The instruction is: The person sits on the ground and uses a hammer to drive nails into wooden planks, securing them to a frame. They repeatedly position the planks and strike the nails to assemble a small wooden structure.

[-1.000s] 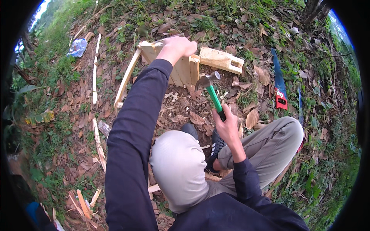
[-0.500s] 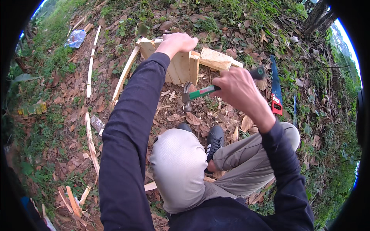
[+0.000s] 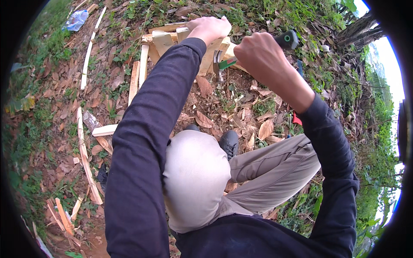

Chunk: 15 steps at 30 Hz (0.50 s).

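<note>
My left hand (image 3: 209, 27) grips the top of a small frame of pale wooden boards (image 3: 163, 41) that stands on leaf-strewn ground. My right hand (image 3: 261, 53) is closed around the green and black handle of a claw hammer (image 3: 223, 63). The hammer's metal head sits low against the side of the boards, just right of my left hand. My bent knees in beige trousers (image 3: 195, 172) fill the middle, with a dark shoe (image 3: 228, 142) between them.
Long thin wooden strips (image 3: 88, 167) and offcuts (image 3: 105, 130) lie on the ground at left. A crushed plastic bottle (image 3: 75, 20) lies at the top left. Dry leaves and grass cover the ground. A tree trunk (image 3: 357, 32) stands at the upper right.
My right hand has swung the hammer up from near my knee and then toward the boards. The view has tilted, bringing the wooden frame closer to the top.
</note>
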Motion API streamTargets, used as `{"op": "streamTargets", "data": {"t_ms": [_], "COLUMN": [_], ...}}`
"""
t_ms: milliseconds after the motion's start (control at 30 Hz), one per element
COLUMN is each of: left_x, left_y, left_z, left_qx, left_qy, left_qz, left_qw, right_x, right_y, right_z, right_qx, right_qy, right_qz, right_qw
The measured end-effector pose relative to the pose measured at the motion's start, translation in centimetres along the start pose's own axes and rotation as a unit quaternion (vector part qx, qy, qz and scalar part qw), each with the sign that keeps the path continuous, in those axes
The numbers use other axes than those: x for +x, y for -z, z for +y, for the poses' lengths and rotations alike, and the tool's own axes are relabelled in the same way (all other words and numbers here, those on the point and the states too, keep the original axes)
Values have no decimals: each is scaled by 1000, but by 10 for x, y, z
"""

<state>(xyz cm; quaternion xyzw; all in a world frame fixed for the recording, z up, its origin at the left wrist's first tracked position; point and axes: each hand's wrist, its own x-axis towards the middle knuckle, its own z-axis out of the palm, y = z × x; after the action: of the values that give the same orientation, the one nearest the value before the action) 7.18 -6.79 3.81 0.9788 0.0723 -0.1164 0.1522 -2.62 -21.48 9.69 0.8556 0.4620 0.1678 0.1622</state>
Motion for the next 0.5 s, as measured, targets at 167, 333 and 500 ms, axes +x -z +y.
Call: {"op": "streamTargets", "data": {"t_ms": [167, 333, 500], "left_x": [4, 6, 4], "left_y": [0, -1, -1], "left_z": [-2, -8, -10], "left_qx": [-22, -21, -46], "left_qy": [9, 20, 16], "left_qz": [21, 27, 34], "left_qw": [999, 999, 998], "right_x": [1, 2, 15], "right_y": [-9, -15, -2], "right_z": [-17, -29, -30], "right_qx": [-31, 45, 101], "right_qy": [-64, -93, -90], "right_qz": [-20, -84, -163], "right_qw": [997, 991, 977]}}
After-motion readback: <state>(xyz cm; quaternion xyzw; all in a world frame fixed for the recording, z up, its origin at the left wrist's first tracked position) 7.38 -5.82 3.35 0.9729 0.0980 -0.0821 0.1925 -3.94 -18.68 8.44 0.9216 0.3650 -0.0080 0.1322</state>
